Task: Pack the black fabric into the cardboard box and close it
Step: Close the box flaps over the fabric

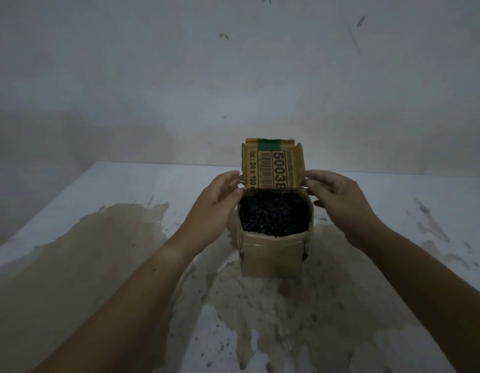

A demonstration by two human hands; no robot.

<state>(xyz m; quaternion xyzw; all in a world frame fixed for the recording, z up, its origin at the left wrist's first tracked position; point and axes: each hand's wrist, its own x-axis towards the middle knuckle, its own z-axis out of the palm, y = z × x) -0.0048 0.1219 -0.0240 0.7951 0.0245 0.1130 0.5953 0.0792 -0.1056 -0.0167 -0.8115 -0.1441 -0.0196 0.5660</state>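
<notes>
A small cardboard box (pixel 271 258) stands upright in the middle of the surface. Black fabric (pixel 274 214) fills its open top up to the rim. The far flap (pixel 272 165), printed with a barcode, numbers and a green stripe, stands upright behind the opening. My left hand (pixel 220 195) touches the flap's left edge and the box's left wall with its fingertips. On the other side, my right hand (pixel 333 196) pinches the flap's right edge beside the box's right wall.
The box rests on a white surface (pixel 99 200) with large brown worn patches and dark specks. A pale wall (pixel 233 76) rises just behind the surface's far edge. The surface's left edge runs diagonally at the left.
</notes>
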